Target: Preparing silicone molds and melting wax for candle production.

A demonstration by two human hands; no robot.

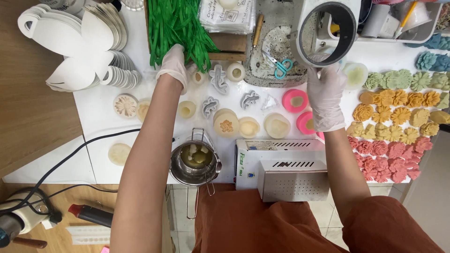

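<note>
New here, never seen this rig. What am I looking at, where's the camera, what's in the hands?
No machine here: one camera on a person's head looks down at two gloved hands over a white table. The left hand rests on a bundle of green strips. The right hand touches a white container with a round dark opening; whether it grips it is unclear. Between the arms sits a small metal pot of yellowish liquid, with round moulds and pink ones nearby. Rows of coloured flower shapes lie at right, white paper cones at left.
</note>
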